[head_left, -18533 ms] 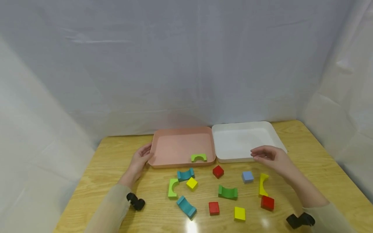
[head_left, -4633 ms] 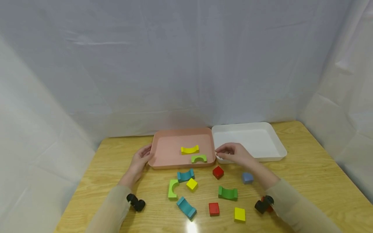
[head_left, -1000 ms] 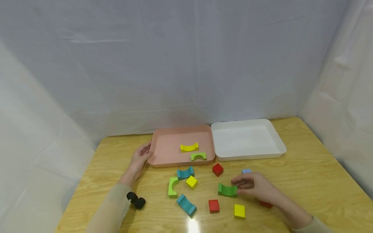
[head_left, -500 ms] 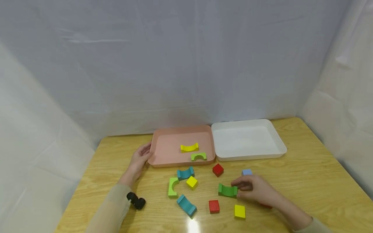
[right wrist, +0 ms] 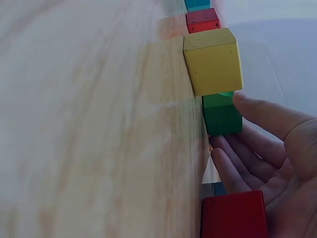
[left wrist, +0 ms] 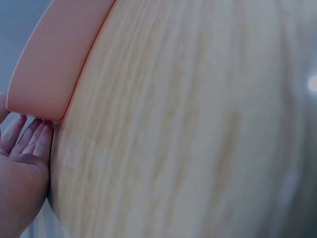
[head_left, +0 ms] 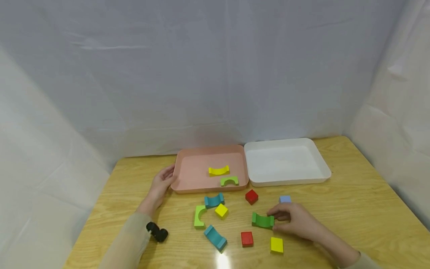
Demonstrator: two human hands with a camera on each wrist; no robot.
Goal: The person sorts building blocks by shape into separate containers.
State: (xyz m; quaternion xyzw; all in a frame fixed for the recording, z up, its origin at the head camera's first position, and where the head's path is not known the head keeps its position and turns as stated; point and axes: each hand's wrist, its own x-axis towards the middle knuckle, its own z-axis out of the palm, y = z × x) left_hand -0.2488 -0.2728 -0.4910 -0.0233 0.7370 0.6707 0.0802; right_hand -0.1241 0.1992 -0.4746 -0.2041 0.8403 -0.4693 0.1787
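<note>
My left hand (head_left: 160, 188) holds the left edge of a pink tray (head_left: 188, 153). In the left wrist view, the fingers (left wrist: 30, 136) meet the tray's end wall. My right hand (head_left: 295, 221) has thumb and fingertips on either side of the right end of a dark green arch block (head_left: 260, 221), which rests on the table. The right wrist view shows the thumb against this green block (right wrist: 223, 116), a yellow block (right wrist: 213, 62) in front, and a red block (right wrist: 234, 215) near the palm. Inside the pink tray lie a yellow arch block (head_left: 219, 171) and a light green one (head_left: 230, 181).
A white tray (head_left: 287, 183) adjoins the pink one. Around the hands lie blue arch blocks (head_left: 215, 238), a light green arch (head_left: 199, 217), red cubes (head_left: 246, 239), yellow blocks (head_left: 277, 245) and a light blue cube (head_left: 285, 199). White cloth (head_left: 215, 74) hangs behind the table.
Earlier the yellow arch went from the table's right side into the pink tray. My right hand then moved from the white tray to the green arch and has since barely moved. Left hand stays.
</note>
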